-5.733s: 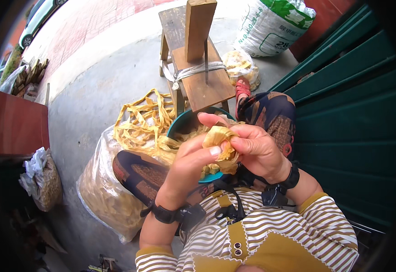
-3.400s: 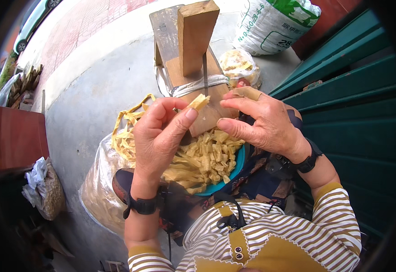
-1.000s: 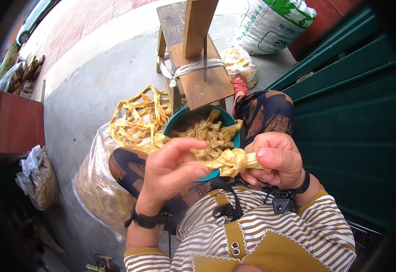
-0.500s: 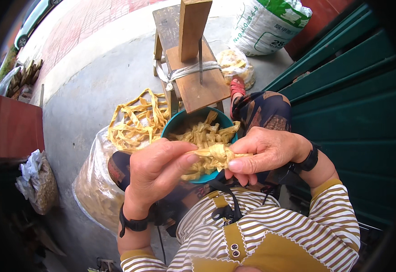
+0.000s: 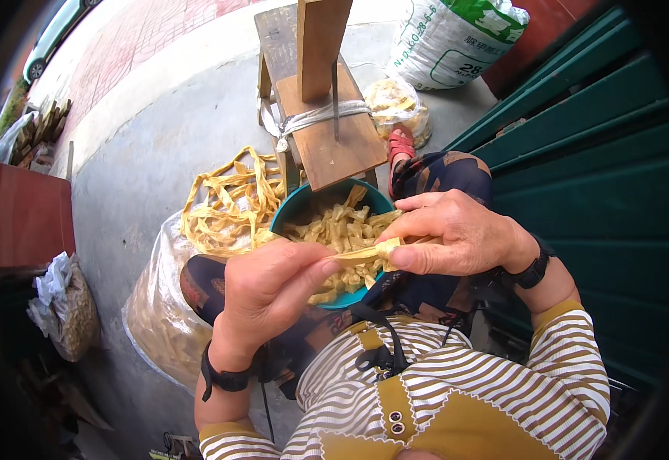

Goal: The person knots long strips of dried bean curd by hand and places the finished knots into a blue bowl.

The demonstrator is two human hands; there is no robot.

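Observation:
Between my hands a soft, pale yellow strip (image 5: 361, 256) is stretched level, with a knot-like bulge at its right part. My left hand (image 5: 273, 287) pinches the left end between thumb and fingers. The bulge sits in the closed fingers of my right hand (image 5: 461, 239), which partly hide it. Just below and behind the strip, a teal basin (image 5: 295, 205) holds many short, knotted yellow pieces (image 5: 342, 218). Long loose yellow strips (image 5: 235, 201) lie in a tangle to the left, over a large clear plastic bag (image 5: 158, 299).
Beyond the basin stands a wooden bench (image 5: 277, 42) with a board (image 5: 342, 161) tied on by white cloth and an upright post (image 5: 321, 54). A clear bag (image 5: 392, 100) and a white-green sack (image 5: 453, 46) stand behind it. Green slatted panels (image 5: 587, 169) flank the right.
My right hand has shifted slightly up and right, and its fingers have closed further over the knot. The strip between my hands is now straighter, and the bulge looks smaller.

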